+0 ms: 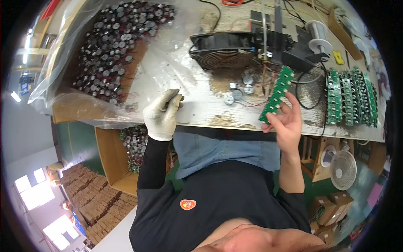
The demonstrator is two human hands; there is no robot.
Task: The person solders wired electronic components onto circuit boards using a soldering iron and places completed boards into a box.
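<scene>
Closest in were the person's head [252,240] and black shirt [235,185]. The bare right hand [287,122] had a long green circuit board [277,94] pinched between thumb and fingers, slanted above the front part of the worktable [201,111]. The white-gloved left hand [161,115] was nearly closed, a thin tip [180,89] poking up from its fingers; what it belonged to, I couldn't tell. Just left of the board lay a few small round motors [237,94] with thin wires. Beyond them stood a black fan [222,50]. More green boards [351,96] were lined up well to the right. Away on the left, a big heap of motors [121,46] sat in a plastic-lined box [75,111].
</scene>
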